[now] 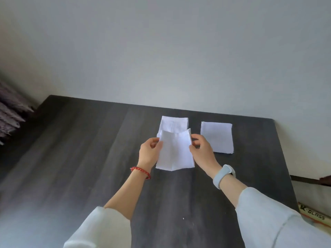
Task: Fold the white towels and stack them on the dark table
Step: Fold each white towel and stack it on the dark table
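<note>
A folded white towel (174, 151) is held up just above the dark tabletop (89, 158), pinched at its left edge by the left hand (149, 153) and at its right edge by the right hand (201, 149), fingers clamped on the cloth. A folded stack (172, 124) is seen right behind it, and another folded towel (216, 136) is laid flat to the right, apart from both.

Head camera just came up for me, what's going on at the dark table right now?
A person is folding white towels. Both hands hold one folded white cloth towel by its side edges above the dark wood-grain table: the left hand pinches its left edge, the right hand its right. Just behind it lies a stack of folded white towels. A separate flat white square towel lies to the right.
</note>
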### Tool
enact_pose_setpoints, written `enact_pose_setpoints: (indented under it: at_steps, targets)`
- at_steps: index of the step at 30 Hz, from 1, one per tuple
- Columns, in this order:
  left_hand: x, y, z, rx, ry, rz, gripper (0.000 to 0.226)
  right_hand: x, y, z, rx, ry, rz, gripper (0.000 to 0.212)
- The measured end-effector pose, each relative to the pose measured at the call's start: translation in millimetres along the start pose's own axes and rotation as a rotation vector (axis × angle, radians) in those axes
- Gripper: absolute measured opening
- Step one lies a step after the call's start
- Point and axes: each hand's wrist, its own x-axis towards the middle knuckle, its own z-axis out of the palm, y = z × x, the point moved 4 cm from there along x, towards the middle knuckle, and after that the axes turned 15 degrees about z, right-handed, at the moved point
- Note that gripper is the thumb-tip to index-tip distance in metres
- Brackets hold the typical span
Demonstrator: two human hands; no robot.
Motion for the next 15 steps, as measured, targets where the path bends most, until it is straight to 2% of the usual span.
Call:
enact_pose_setpoints:
  at_steps: [7,15]
  targets:
    - [110.3,-32.3,13.8,0.025,-0.058,0.044,0.017,89.9,-18.7,31.2,0.028,0.112,0.044,0.035]
    - [147.6,-57.3,31.9,0.102,-0.073,0.092,0.021,130.4,-3.3,42.1,0.057,0.175,0.060,0.035]
